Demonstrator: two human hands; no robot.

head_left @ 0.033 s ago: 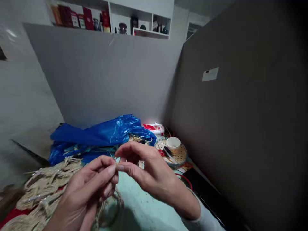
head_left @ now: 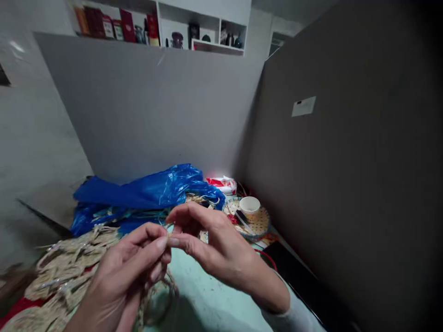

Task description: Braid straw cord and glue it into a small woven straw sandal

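Note:
My left hand (head_left: 128,272) is closed, its thumb and index finger pinching a small pale end of a straw braid. Below that hand, the braided straw cord (head_left: 165,293) hangs in a loose loop over the table. My right hand (head_left: 211,246) comes in from the right, its index finger arched. Its thumb tip presses at the pinched end, right beside the left thumb, and another finger lies partly hidden behind it. Most of the piece between the fingertips is covered. On the left, close to my left hand, lies a heap of woven straw pieces (head_left: 74,263).
Blue plastic sheeting (head_left: 145,189) lies at the back over more straw. A round woven tray (head_left: 261,226) holds a white paper cup (head_left: 249,204). Behind it is a red-and-white packet (head_left: 223,185). A black flat object (head_left: 294,272) lies at right. Grey panels (head_left: 166,110) enclose the pale green table (head_left: 207,299).

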